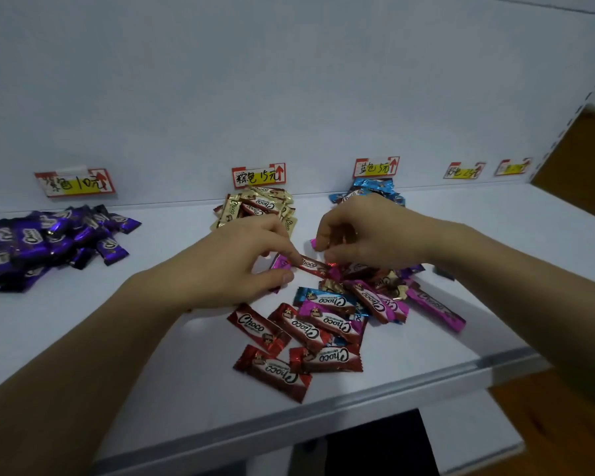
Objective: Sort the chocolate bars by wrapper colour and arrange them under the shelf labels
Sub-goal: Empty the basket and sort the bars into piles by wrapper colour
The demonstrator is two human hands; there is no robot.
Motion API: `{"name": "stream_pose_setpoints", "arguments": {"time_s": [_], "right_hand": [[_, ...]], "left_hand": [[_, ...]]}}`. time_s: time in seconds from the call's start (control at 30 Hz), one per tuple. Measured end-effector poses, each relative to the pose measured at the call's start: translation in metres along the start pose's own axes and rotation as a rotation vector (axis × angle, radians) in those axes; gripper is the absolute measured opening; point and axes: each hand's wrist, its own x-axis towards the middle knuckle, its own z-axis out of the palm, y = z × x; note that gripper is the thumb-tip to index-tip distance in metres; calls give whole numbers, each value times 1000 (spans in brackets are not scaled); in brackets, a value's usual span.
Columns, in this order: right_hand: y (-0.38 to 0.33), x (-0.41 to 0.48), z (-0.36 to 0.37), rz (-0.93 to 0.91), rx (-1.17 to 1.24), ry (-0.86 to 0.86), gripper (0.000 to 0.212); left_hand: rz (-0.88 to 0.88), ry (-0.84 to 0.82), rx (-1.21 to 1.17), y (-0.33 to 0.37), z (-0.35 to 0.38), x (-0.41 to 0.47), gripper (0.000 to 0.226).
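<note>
On the white shelf [461,228] the sorted chocolate bars lie in heaps against the back wall, each under its own paper label: a purple heap [49,242] at the left, a gold heap [258,207] in the middle and a blue heap [371,188] partly hidden behind the right hand [368,231]. The unsorted pile [327,317] of red, magenta, blue and gold wrappers sits near the shelf's front edge. Both hands work at its far side. The left hand [234,266] has a narrow grip, thumb and forefinger pinching a magenta bar [281,262]. The right hand's grip is curled closed around a pink-ended bar [312,242], only its tip showing by the fingertips.
</note>
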Motion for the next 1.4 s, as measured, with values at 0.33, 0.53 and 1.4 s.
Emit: {"name": "stream_pose_setpoints", "arguments": {"time_s": [0.33, 0.53, 1.4], "right_hand": [[3, -65, 7, -153, 22, -174, 31], [5, -72, 14, -166, -48, -102, 37], [-8, -62, 18, -120, -79, -27, 18]], "left_hand": [[59, -155, -49, 24, 12, 2, 24], [8, -138, -90, 22, 9, 0, 25], [-120, 215, -302, 13, -10, -2, 15]]}}
